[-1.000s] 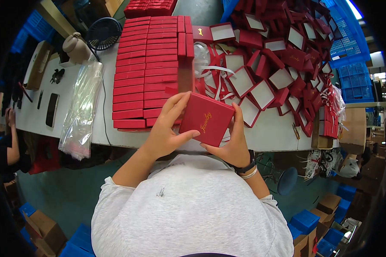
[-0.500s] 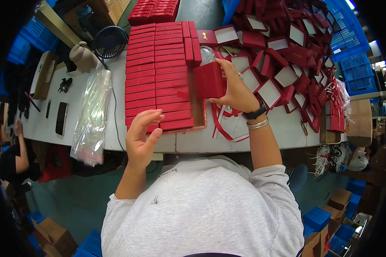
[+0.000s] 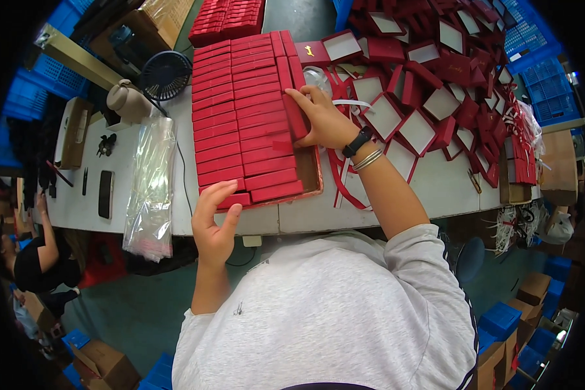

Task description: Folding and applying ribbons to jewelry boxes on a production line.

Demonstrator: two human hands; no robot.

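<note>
Right now, the right hand point(image 3: 307, 116) has a red box point(image 3: 295, 118) pinched between thumb and fingers, inside the tray's point(image 3: 311, 170) right side; the left hand point(image 3: 216, 222), half-curled, gripping nothing, sits at its near left corner; open boxes point(image 3: 419, 133) heap beyond its right.

right grip point(image 3: 326, 122) on red box point(image 3: 294, 117)
</note>
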